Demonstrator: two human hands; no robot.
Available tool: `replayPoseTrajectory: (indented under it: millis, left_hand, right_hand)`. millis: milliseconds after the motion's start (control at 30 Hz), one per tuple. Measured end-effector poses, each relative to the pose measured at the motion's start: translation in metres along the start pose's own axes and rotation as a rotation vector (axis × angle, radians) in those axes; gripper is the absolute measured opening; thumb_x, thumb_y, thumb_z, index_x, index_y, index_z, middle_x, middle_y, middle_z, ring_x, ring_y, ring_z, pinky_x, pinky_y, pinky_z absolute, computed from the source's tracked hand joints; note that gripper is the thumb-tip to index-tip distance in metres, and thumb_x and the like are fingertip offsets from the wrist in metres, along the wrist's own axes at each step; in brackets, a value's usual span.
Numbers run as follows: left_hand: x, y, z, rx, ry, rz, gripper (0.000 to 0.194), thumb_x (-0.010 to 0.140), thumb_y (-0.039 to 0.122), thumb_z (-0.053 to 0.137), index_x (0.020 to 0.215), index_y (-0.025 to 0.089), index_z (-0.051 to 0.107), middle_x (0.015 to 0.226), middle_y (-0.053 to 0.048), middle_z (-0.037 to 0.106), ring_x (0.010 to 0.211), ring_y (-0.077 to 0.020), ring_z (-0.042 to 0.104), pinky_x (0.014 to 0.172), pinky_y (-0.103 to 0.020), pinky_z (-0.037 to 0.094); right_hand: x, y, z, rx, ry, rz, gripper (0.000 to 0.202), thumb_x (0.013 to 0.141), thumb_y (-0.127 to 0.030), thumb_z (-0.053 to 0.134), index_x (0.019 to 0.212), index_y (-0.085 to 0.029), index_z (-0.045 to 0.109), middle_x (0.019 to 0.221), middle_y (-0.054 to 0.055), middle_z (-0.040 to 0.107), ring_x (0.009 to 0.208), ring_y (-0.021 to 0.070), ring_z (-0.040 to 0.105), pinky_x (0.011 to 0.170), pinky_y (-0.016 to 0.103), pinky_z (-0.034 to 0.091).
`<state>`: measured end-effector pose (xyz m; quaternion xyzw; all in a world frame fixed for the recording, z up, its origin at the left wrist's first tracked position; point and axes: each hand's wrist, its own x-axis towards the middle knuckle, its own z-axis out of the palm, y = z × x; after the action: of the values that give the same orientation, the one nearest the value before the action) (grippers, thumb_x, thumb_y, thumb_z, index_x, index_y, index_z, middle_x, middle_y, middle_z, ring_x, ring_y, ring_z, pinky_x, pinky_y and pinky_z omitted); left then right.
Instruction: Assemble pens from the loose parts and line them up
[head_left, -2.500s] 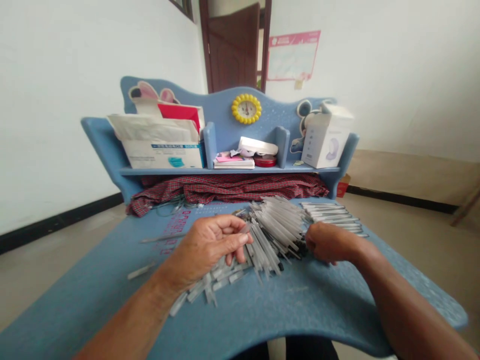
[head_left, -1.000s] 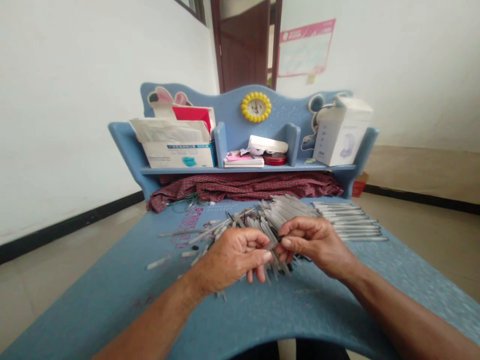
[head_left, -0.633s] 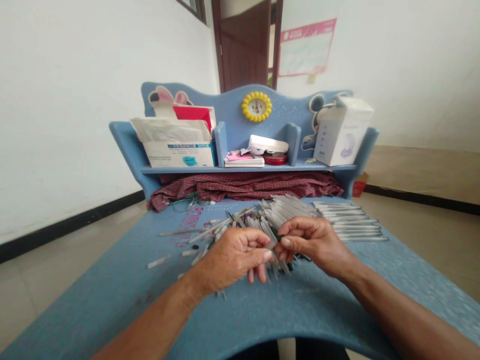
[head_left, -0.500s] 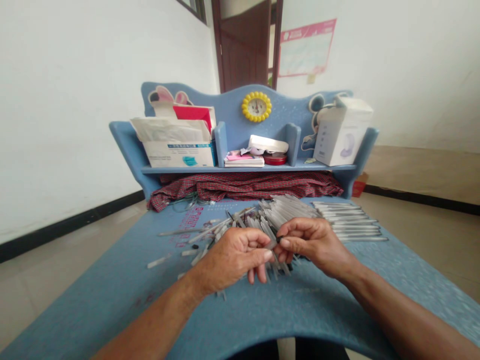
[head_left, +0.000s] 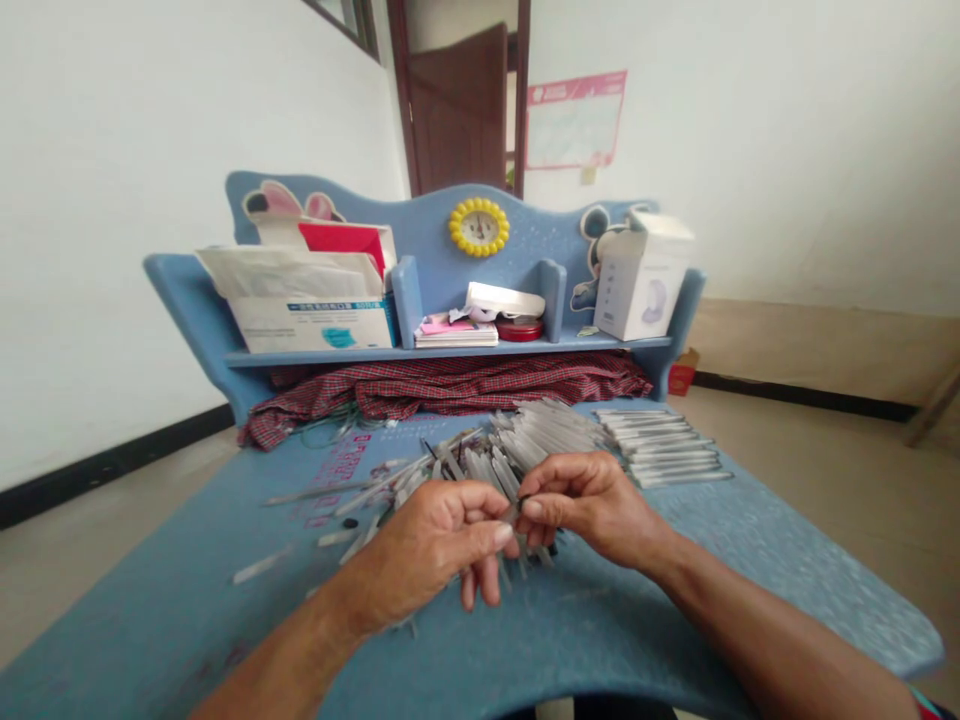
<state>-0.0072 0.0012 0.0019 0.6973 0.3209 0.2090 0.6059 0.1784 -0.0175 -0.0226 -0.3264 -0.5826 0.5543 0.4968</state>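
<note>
My left hand (head_left: 442, 535) is closed in a pinch on a pale translucent piece, mostly hidden between thumb and forefinger. Touching or nearly touching it, my right hand (head_left: 589, 505) pinches a small black piece (head_left: 524, 501) at its fingertips. Beneath and behind both hands spreads a loose pile of clear plastic tubes (head_left: 544, 435), with a few black parts among them. A row of clear tubes with dark tips (head_left: 660, 447) lies side by side to the right of the pile.
The blue desk (head_left: 637, 640) has a shelf with a white mask box (head_left: 315, 320), a yellow flower clock (head_left: 479, 228) and a white carton (head_left: 645, 280). A checked cloth (head_left: 450, 385) lies under the shelf. Left of the pile are a loose tube (head_left: 260, 566) and a black bit (head_left: 350, 523).
The whole view has shifted, so the desk and shelf appear further left and slightly lower. Both hands stay together over the pile, still pinching their small pieces.
</note>
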Motion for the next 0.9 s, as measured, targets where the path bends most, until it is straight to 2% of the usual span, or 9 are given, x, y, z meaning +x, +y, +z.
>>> replayPoseTrajectory:
  millis: [233,400,600,667,800,900]
  left_hand:
    - [0.0,0.0,0.001,0.036,0.0,-0.013,0.019,0.077,0.032,0.058,0.076,0.013,0.056,0.051,0.002,0.061,0.043,-0.0096,0.057,0.041,-0.018,0.043]
    - [0.001,-0.001,0.002,0.077,-0.024,-0.026,0.017,0.078,0.03,0.056,0.076,0.013,0.056,0.049,0.002,0.06,0.043,-0.0091,0.056,0.042,-0.018,0.043]
    - [0.0,-0.003,0.003,0.15,-0.035,-0.047,0.013,0.079,0.026,0.056,0.079,0.014,0.057,0.05,0.003,0.061,0.046,-0.0087,0.057,0.045,-0.018,0.043]
    - [0.0,-0.003,0.003,0.151,-0.025,-0.055,0.012,0.078,0.027,0.056,0.079,0.014,0.056,0.05,0.003,0.061,0.047,-0.0091,0.057,0.045,-0.018,0.043]
    - [0.0,-0.002,0.003,0.142,0.007,-0.065,0.012,0.078,0.027,0.056,0.079,0.015,0.054,0.05,0.004,0.061,0.045,-0.0087,0.056,0.044,-0.018,0.043]
    - [0.0,-0.003,0.004,0.143,-0.013,-0.067,0.011,0.078,0.026,0.056,0.079,0.015,0.054,0.05,0.004,0.062,0.044,-0.0081,0.055,0.044,-0.018,0.043]
  right_hand:
    - [0.0,0.002,-0.002,-0.153,-0.008,-0.035,0.027,0.071,-0.039,0.071,0.071,-0.013,0.063,0.055,-0.001,0.061,0.047,0.0072,0.054,0.047,0.019,0.047]
    - [-0.003,0.001,-0.005,-0.287,-0.081,-0.07,0.03,0.076,-0.041,0.067,0.07,-0.013,0.06,0.057,0.0,0.059,0.049,0.0083,0.054,0.048,0.02,0.044]
    - [-0.004,-0.002,-0.008,-0.471,-0.172,-0.088,0.043,0.083,-0.046,0.056,0.057,-0.013,0.056,0.05,-0.001,0.052,0.044,0.0074,0.048,0.044,0.019,0.037]
    - [-0.004,-0.003,-0.01,-0.515,-0.169,-0.122,0.042,0.085,-0.046,0.055,0.06,-0.012,0.057,0.051,-0.001,0.051,0.046,0.0074,0.047,0.045,0.019,0.036]
    - [-0.004,-0.004,-0.013,-0.487,-0.131,-0.158,0.031,0.081,-0.043,0.062,0.079,-0.012,0.06,0.057,-0.003,0.051,0.05,0.0076,0.047,0.048,0.019,0.037]
    - [-0.004,-0.003,-0.012,-0.514,-0.148,-0.169,0.035,0.081,-0.045,0.061,0.069,-0.013,0.058,0.053,-0.003,0.05,0.048,0.0073,0.046,0.046,0.018,0.036]
